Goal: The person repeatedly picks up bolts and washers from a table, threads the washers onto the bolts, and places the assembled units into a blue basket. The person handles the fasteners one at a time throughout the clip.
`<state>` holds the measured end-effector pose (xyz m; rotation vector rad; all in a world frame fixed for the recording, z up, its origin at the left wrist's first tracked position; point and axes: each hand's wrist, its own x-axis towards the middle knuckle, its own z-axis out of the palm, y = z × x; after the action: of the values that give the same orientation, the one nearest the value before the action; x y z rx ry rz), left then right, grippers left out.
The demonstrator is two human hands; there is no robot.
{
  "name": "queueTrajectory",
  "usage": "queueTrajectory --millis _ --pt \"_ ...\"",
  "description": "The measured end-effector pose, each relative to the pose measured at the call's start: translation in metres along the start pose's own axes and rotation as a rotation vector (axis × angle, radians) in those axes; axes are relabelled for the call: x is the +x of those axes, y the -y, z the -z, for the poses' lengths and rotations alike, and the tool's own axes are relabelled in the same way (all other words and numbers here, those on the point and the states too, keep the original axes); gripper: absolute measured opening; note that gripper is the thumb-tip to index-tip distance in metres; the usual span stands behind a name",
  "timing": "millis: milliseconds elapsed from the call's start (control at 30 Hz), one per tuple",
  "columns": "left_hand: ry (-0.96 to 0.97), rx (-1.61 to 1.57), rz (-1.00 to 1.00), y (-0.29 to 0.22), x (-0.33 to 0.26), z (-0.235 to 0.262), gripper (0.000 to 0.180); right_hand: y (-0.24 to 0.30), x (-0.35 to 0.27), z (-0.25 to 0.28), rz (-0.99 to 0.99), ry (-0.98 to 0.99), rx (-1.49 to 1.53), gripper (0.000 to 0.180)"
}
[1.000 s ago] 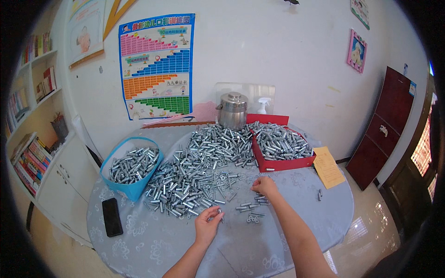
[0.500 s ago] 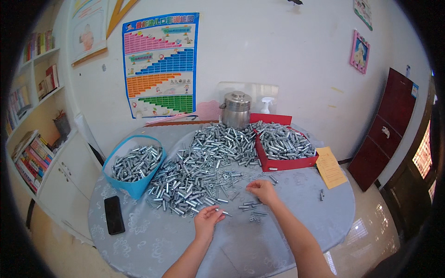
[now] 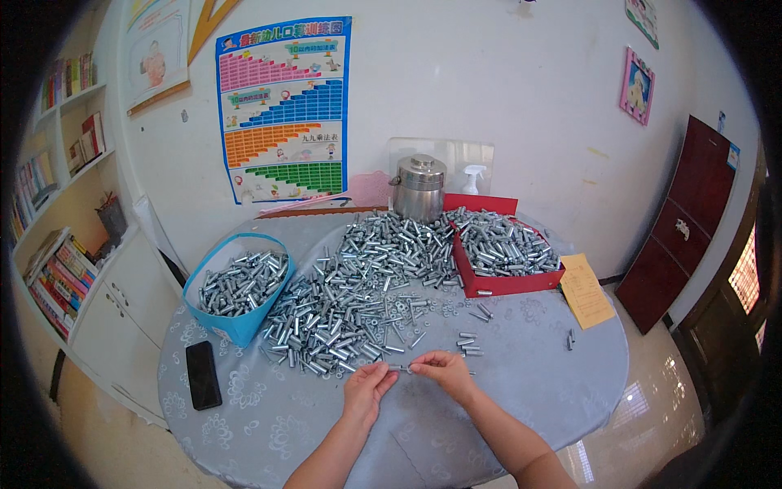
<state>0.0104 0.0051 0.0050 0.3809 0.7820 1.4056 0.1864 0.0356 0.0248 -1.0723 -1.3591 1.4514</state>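
My left hand (image 3: 365, 393) is closed, with a silver metal bolt (image 3: 395, 367) pinched between thumb and fingers and pointing right. At the bolt's right end my right hand (image 3: 444, 373) is pinched shut. Whatever small part it holds there is too small to make out. Just beyond the hands spreads a large heap of silver bolts and metal sleeves (image 3: 326, 322). Loose washers and nuts (image 3: 397, 307) lie at its near right side. A small group of bolts (image 3: 468, 344) rests beside my right hand, partly hidden by it.
A blue fabric bin (image 3: 236, 330) at left and a red box (image 3: 513, 284) at right are full of bolts. Behind the heap stand a steel pot (image 3: 419, 191) and a spray bottle (image 3: 472, 179). A black phone (image 3: 203, 375) and yellow paper (image 3: 585, 293) lie near the edges.
My right hand has come left and nearer from beside the loose washers to the end of the bolt. The left hand still holds the bolt in nearly the same place.
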Motion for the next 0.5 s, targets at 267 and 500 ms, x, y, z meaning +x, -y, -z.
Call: queueTrajectory --millis 267,500 --pt "-0.034 -0.100 0.011 0.008 0.003 0.005 0.011 -0.001 -0.005 -0.014 0.332 -0.111 -0.268 0.014" --pt "0.038 0.060 0.142 0.001 -0.004 -0.005 0.013 0.004 -0.007 -0.012 0.479 -0.132 -0.366 0.016"
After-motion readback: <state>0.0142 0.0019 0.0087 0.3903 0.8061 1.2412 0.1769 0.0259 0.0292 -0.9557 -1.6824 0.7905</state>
